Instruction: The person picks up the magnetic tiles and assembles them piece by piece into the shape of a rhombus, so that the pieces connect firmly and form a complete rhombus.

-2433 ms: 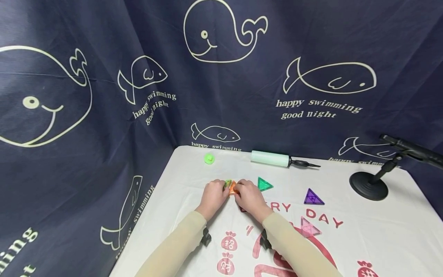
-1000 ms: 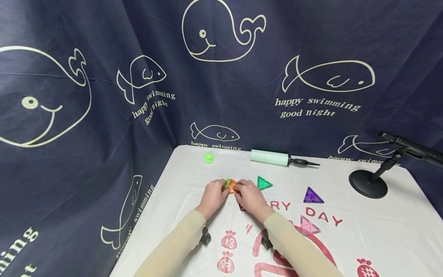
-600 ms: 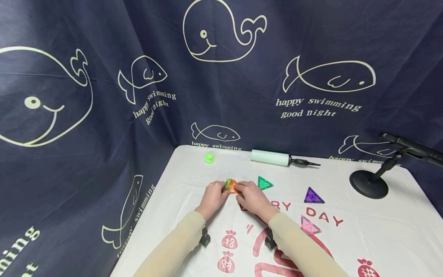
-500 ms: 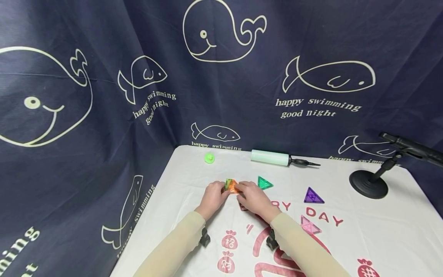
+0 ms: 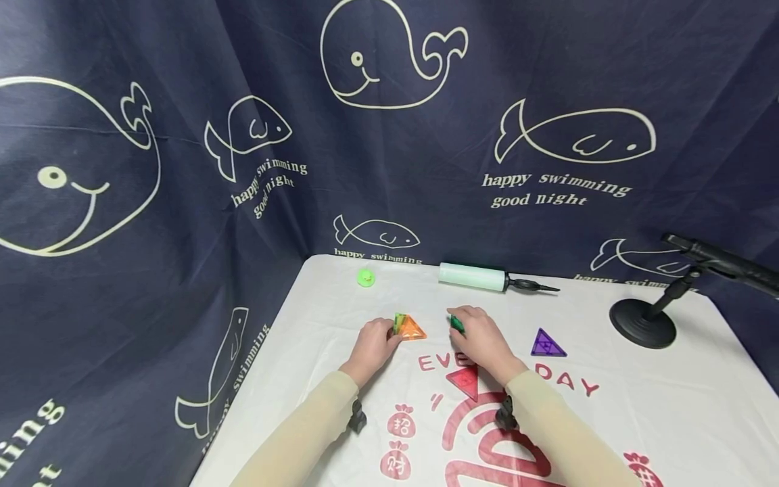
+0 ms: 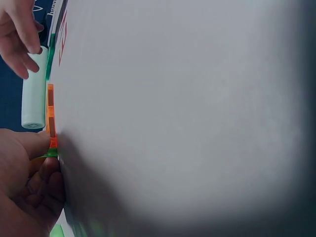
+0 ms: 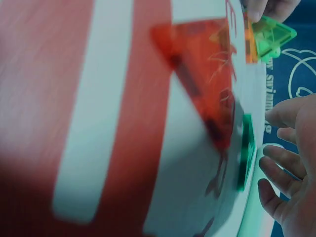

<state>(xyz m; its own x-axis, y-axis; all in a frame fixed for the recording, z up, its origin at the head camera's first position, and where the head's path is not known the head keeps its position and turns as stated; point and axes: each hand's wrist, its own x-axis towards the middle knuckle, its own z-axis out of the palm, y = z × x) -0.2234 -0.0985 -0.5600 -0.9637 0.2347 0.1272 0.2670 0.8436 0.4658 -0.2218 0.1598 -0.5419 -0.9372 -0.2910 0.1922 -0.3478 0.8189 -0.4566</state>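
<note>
My left hand pinches a light green triangular magnetic tile, which rises at an angle in the right wrist view. Joined at its side is an orange triangular magnetic tile, lying low on the table. My right hand reaches over a dark green triangular tile and covers part of it. In the right wrist view its fingers are spread and loosely bent, with a gap to that tile. A red triangular tile lies flat beneath the right wrist.
A purple triangular tile lies to the right. At the back are a small green duck toy and a pale green hand pump. A black stand occupies the right rear. Dark blue curtain encloses the back and left.
My right hand has let go of the orange tile and moved right to the dark green tile. The red tile has come into view; the right sleeve now hides the pink tile. The left hand stays.
</note>
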